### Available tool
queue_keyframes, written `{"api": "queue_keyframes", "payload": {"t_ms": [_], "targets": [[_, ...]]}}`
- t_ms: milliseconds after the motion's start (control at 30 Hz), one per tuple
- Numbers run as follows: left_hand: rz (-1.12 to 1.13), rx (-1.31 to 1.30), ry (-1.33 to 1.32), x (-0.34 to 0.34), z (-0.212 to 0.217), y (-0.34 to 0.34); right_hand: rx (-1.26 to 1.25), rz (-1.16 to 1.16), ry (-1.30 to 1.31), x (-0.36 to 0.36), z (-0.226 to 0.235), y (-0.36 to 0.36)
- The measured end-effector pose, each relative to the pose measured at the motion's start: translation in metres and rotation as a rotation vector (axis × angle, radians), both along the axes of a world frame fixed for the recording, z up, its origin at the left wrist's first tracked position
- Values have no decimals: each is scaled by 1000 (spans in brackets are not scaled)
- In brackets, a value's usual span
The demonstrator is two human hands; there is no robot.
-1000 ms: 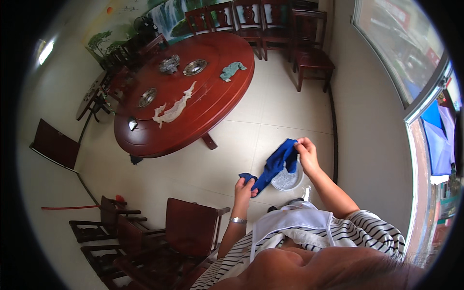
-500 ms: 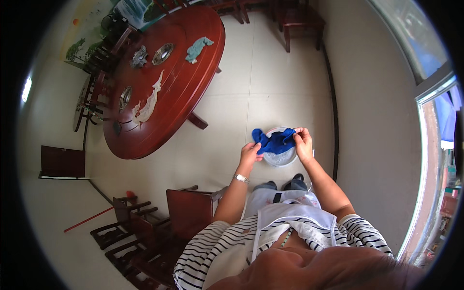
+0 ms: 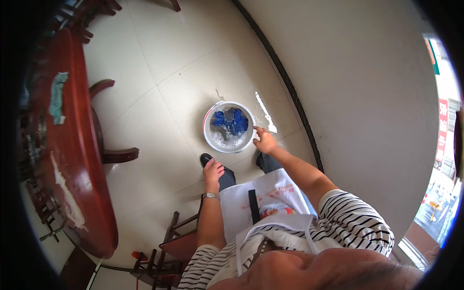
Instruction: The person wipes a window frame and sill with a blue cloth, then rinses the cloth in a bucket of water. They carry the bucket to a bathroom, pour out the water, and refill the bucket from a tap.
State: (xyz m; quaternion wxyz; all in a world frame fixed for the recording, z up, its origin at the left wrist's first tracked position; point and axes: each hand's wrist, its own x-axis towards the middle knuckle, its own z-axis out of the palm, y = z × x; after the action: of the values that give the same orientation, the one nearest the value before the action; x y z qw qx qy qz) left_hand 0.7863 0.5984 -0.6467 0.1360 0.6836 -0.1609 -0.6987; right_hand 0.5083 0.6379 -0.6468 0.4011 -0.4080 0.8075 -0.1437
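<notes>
A blue cloth (image 3: 237, 121) lies bunched in sudsy water inside a white bucket (image 3: 206, 135) on the floor before my feet. My right hand (image 3: 265, 142) is at the bucket's right side, its index finger stretched out by the rim. Whether that finger touches the rim I cannot tell. By my left leg, above the black shoe (image 3: 206, 158), my left hand (image 3: 212, 173) hangs with loosely bent fingers and nothing in it. Neither hand holds the cloth.
To the left stands a round red wooden table (image 3: 96, 203) with a green cloth (image 3: 57, 98) and a whitish cloth (image 3: 69, 197) on it. Wooden chairs (image 3: 179, 244) are at the lower left. A bright white streak (image 3: 266, 113) marks the floor beside the bucket, near the wall (image 3: 348, 87).
The blue cloth has left both hands and is now down in the bucket. My hands have moved apart, and the view has turned toward the wall on the right.
</notes>
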Motion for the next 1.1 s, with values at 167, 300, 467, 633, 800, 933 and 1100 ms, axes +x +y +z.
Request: {"api": "queue_keyframes", "payload": {"t_ms": [167, 300, 467, 633, 800, 933, 1100], "targets": [[3, -6, -15, 1, -65, -14, 199, 310, 180, 35, -129, -47], [48, 70, 96, 4, -115, -12, 252, 467, 343, 49, -217, -104], [-11, 52, 150, -16, -170, -21, 497, 531, 319, 60, -314, -132], [-64, 75, 163, -36, -204, -27, 549, 423, 94, 46, -374, -104], [-46, 125, 169, -58, -237, -40, 223, 140, -37, 28, -290, -95], [96, 232, 520, -53, -301, -34, -321, 271, -297, 65, -161, -82], [226, 406, 759, -108, -213, -76, -426, -7, -534, 66, -72, -66]]}}
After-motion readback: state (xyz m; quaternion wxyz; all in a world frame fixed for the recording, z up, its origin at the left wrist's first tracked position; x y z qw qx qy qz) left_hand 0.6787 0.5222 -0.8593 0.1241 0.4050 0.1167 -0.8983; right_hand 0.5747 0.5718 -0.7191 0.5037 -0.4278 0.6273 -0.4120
